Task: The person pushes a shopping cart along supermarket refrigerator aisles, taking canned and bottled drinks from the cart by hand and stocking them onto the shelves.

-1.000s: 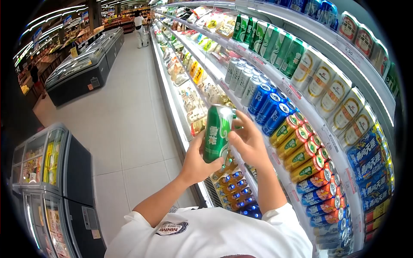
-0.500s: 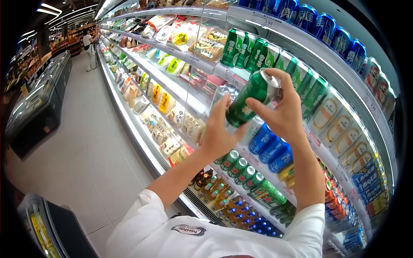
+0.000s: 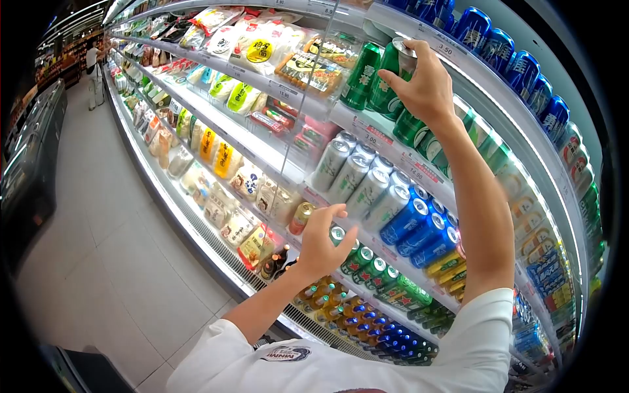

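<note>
Right hand (image 3: pixel 424 85): raised to the shelf, curled around the top part of a green can (image 3: pixel 382 92), thumb laid along the near side, forefinger up by the silver lid; the other fingertips are hidden behind the can.
Right arm (image 3: pixel 486 209): stretched far up and forward from the white sleeve (image 3: pixel 481 327), with the wrist bent so the hand turns in toward the left.
Green can: at the front of the shelf (image 3: pixel 354 122), just beside another green can (image 3: pixel 359 78) on its left, leaning a little in this view; whether its base bears on the shelf, I cannot tell.
Left hand (image 3: pixel 319 242): lower than the right and well apart from it, nothing in its grasp, thumb and forefinger parted in a moderate gap, fingertips pointing toward the shelves.
Left forearm (image 3: pixel 268 301): slanting up and to the right.
Near the left hand: silver cans (image 3: pixel 370 193) above and to the right, a gold-and-red can (image 3: pixel 301 217) just beside its upper left, star-marked green cans (image 3: pixel 375 272) to the lower right.
</note>
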{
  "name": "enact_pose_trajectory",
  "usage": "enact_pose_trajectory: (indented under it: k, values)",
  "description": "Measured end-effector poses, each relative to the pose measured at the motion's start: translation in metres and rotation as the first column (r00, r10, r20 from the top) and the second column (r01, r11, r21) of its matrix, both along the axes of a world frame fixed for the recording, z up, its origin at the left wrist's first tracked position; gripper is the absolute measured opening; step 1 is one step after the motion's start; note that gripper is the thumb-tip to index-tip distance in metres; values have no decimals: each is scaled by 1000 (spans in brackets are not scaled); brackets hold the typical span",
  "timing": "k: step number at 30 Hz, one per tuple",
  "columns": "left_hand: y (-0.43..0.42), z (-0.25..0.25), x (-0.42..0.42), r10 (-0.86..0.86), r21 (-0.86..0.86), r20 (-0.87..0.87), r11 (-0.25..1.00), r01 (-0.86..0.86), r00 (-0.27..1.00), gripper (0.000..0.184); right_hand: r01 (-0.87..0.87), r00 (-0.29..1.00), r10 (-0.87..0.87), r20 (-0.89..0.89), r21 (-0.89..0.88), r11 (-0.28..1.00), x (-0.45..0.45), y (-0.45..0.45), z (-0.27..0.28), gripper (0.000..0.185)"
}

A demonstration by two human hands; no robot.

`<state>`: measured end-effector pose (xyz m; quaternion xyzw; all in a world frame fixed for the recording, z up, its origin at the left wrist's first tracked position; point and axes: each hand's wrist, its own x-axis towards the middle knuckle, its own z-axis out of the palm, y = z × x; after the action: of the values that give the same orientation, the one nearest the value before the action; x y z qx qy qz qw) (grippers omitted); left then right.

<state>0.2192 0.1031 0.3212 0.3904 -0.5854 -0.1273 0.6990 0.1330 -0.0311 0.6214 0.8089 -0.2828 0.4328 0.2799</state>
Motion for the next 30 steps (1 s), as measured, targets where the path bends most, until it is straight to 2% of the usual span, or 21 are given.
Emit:
enact_pose_trajectory:
  k: [1, 6, 13, 14, 17, 21, 25, 27, 30]
  values:
    - [-1, -1, 2, -25, 11, -22, 1000, 25, 999, 47, 17, 1000, -17, -14, 4, 1000, 2, -4, -1, 61]
    - [4, -5, 5, -33, -22, 75, 999, 35, 997, 49, 96, 994, -92, -61, 79, 992, 5, -14, -12, 62]
    - [2, -12, 11, -75, -31, 68, 997, 77, 995, 49, 370, 915, -344, -210, 96, 924, 9, -18, 1, 65]
    - [1, -14, 10, -82, -26, 69, 996, 84, 994, 49, 414, 894, -387, -225, 82, 907, 10, -17, 2, 61]
    - [5, -16, 4, -114, 7, 85, 993, 114, 990, 51, 534, 778, -565, -275, -183, 825, 13, -12, 7, 58]
    - [7, -26, -5, -224, 76, 99, 973, 217, 969, 54, 661, 649, -690, -320, -211, 720, 16, -15, 6, 57]
    - [12, -29, -5, -247, 105, 152, 967, 233, 957, 55, 681, 674, -660, -331, -68, 729, 9, -31, 6, 55]
    - [13, -34, -3, -258, 128, 161, 963, 239, 952, 55, 695, 655, -666, -358, -62, 717, 5, -33, 6, 56]
    - [15, -45, -3, -292, 162, 118, 949, 271, 949, 55, 674, 681, -610, -405, 22, 738, 1, -30, 9, 58]
